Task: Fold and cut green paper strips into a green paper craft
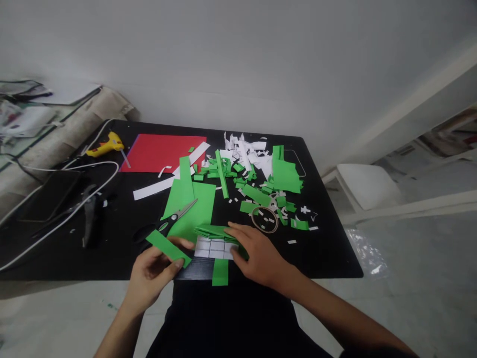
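Observation:
My left hand (154, 271) pinches a green paper strip (168, 247) at the near edge of the black table (328, 248). My right hand (257, 251) rests palm down on a stack of folded green strips (212, 231), fingers curled over them. Between the hands lies a white gridded card (213, 247), with another green strip (220, 272) sticking out below it. Black-handled scissors (169, 223) lie on a green sheet (190, 206) just beyond my left hand.
A roll of clear tape (264, 219) sits right of my right hand. Green and white paper scraps (246, 164) litter the table's middle. A red sheet (162, 151), a yellow glue gun (104, 145) and white cables (74, 171) lie at the left. A white stool (367, 186) stands to the right.

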`<state>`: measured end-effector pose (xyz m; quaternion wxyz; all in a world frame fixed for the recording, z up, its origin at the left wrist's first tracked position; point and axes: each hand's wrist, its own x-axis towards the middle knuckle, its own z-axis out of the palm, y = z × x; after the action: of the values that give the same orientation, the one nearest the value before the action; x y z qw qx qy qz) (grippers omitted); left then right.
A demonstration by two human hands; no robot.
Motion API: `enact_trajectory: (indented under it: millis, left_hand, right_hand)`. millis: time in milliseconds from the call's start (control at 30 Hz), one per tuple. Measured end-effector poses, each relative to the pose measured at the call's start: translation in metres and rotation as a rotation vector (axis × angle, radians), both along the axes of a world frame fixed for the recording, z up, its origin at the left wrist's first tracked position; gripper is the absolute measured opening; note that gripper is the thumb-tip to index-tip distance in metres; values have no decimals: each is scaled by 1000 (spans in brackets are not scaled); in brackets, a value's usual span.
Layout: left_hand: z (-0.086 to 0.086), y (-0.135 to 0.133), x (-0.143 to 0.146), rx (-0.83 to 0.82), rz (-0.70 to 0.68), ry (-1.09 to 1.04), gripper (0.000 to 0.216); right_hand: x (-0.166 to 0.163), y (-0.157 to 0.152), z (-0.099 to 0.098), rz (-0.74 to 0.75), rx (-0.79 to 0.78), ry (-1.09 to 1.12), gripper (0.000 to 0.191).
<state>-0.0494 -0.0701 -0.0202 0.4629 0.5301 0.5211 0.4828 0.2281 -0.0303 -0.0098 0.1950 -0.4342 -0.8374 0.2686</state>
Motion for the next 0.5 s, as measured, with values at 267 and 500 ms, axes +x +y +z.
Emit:
enact_trajectory:
  millis: [267, 500]
  left_hand:
    - [10, 5, 11, -1, 18, -42, 21]
    - [11, 4, 20, 16, -56, 105, 20]
  right_hand:
    - [-4, -13, -14, 35, 116, -179, 45]
    - [-4, -20, -13, 71, 190, -248, 47]
